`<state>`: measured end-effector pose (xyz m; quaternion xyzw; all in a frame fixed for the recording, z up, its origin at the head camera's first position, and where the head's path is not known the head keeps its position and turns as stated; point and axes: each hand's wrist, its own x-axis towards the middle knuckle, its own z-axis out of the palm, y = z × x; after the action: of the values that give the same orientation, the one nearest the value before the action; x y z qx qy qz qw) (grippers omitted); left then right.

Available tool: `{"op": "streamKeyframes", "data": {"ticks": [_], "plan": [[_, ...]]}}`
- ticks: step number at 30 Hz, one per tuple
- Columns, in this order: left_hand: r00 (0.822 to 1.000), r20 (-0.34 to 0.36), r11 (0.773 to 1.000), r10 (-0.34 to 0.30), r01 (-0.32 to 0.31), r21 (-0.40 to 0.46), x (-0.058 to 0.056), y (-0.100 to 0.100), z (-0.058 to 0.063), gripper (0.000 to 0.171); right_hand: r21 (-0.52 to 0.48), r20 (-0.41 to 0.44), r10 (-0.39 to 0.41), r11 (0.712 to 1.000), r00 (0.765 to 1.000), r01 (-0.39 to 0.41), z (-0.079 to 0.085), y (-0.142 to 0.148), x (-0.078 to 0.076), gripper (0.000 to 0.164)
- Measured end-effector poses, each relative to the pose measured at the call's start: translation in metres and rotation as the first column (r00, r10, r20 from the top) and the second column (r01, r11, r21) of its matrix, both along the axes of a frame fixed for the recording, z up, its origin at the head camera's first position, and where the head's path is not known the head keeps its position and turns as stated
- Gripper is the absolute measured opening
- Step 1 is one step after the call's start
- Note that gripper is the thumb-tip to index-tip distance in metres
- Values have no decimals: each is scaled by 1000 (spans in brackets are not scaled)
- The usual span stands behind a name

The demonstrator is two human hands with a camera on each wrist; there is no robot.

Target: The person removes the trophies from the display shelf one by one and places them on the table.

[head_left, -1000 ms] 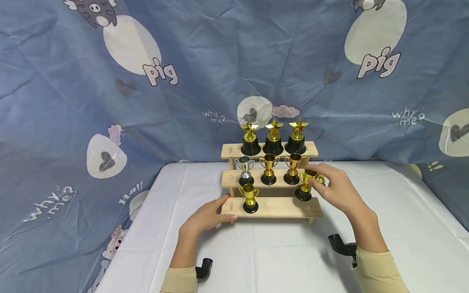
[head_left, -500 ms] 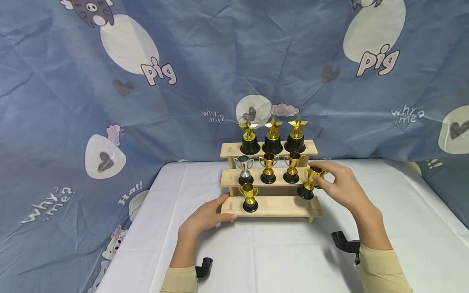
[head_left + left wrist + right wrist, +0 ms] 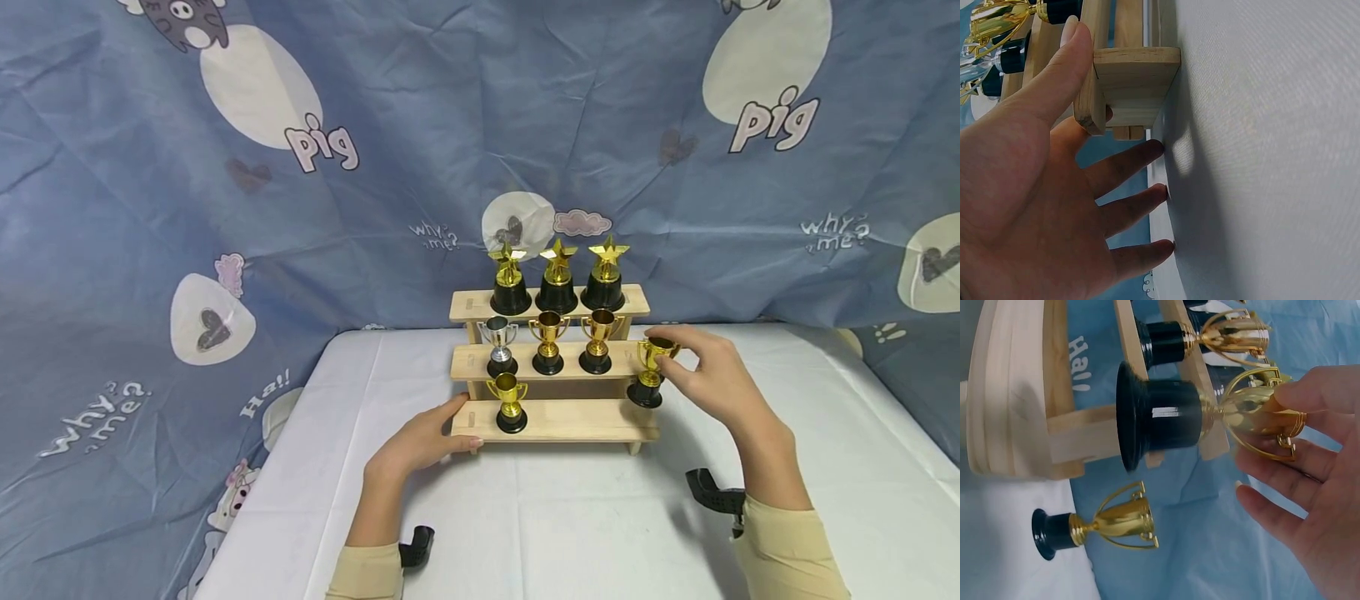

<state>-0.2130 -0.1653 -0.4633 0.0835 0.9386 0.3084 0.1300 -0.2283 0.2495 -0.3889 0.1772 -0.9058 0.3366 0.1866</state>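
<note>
Right of the frame's centre, fingers of the right hand point(image 3: 708, 375) pinch a gold trophy cup point(image 3: 649, 375), best carried upright, clear of the three-tier wooden stand point(image 3: 573, 421), whose lower-left end the left hand point(image 3: 423, 437) grips, its other fingers spread.

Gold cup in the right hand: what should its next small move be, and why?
I'd probably ease the gold cup a little further right, clear of the wooden stand: the right hand pinches it near the stand's right end, it has moved rightward over the last second, and a matching cup stands on the table beyond.
</note>
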Motion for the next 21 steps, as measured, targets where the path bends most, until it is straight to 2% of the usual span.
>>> {"op": "streamKeyframes", "data": {"ticks": [7,14,21], "plan": [[1000,4,1000,-3,3,7,-1,-1,0,90,7,37,-48,999,998,48,-1,9,-2,36],[1000,9,1000,-8,8,8,0,-1,1,91,24,34,-86,996,996,85,-4,18,-6,37],[1000,-1,1000,-6,6,17,1,0,2,91,54,52,-177,983,983,174,-7,26,-8,37]]}}
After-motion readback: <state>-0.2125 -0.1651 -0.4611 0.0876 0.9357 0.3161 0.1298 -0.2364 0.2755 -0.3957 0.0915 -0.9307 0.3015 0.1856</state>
